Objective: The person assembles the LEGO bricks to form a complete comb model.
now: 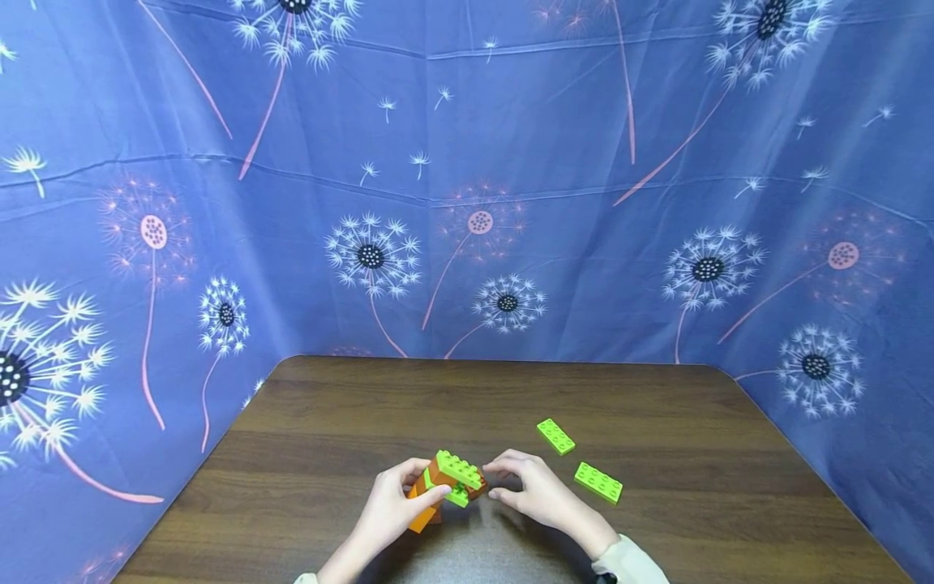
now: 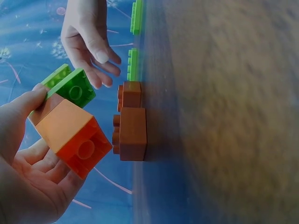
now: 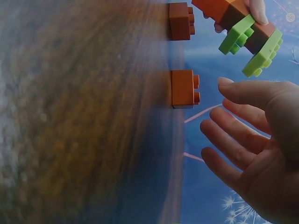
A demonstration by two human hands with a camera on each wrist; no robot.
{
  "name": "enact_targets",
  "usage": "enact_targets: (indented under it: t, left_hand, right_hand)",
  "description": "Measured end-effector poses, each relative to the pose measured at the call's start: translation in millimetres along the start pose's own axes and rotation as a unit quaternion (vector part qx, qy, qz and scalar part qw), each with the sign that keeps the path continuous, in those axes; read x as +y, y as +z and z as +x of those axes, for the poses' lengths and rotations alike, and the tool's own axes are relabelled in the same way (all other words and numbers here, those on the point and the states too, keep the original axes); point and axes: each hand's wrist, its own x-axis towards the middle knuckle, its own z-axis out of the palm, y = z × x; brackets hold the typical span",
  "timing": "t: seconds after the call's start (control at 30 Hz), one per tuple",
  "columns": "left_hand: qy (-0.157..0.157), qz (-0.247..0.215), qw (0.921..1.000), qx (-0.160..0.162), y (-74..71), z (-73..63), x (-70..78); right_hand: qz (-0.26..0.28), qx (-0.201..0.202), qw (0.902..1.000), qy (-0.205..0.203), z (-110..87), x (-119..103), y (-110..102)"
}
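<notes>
My left hand (image 1: 388,509) grips a tilted stack of toy building bricks (image 2: 65,122), thumb on one side and fingers on the other. An orange brick with a hollow underside forms one end; brown bricks and two green plates (image 3: 261,53) that jut sideways make up the rest. To the right of the stack, my right hand (image 1: 538,491) hovers with nothing in it, its fingers spread and slightly bent in the right wrist view. Two brown bricks, one larger (image 2: 133,134) and one smaller (image 3: 182,88), stand studs up on the table under the stack, partly hidden in the head view.
Two loose green plates lie on the brown wooden table (image 1: 350,414), one farther back (image 1: 556,436) and one (image 1: 598,483) just right of my right hand. Behind the table hangs a blue cloth (image 1: 584,243) with a dandelion print.
</notes>
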Motion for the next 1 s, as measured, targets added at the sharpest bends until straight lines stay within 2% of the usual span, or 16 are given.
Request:
enact_targets:
  t: [0.33, 0.67, 0.8, 1.0]
  left_hand:
    - [0.0, -0.004, 1.0, -0.007, -2.8, -1.2, -0.3]
    - [0.002, -0.005, 0.9999, -0.01, -4.8, -1.2, -0.5]
    - [0.017, -0.002, 0.9999, -0.002, -4.7, -1.2, -0.5]
    - [0.021, -0.013, 0.9997, 0.001, -5.8, -2.3, 0.5]
  right_hand:
    - [-0.011, 0.004, 0.9994, -0.031, 4.1, 5.2, 5.1]
    - [-0.037, -0.017, 0.9991, -0.014, 12.3, 3.6, 9.0]
    - [-0.042, -0.015, 0.9988, -0.022, 16.0, 3.0, 11.4]
    - [-0.052, -0.017, 0.998, -0.031, 20.1, 1.5, 14.3]
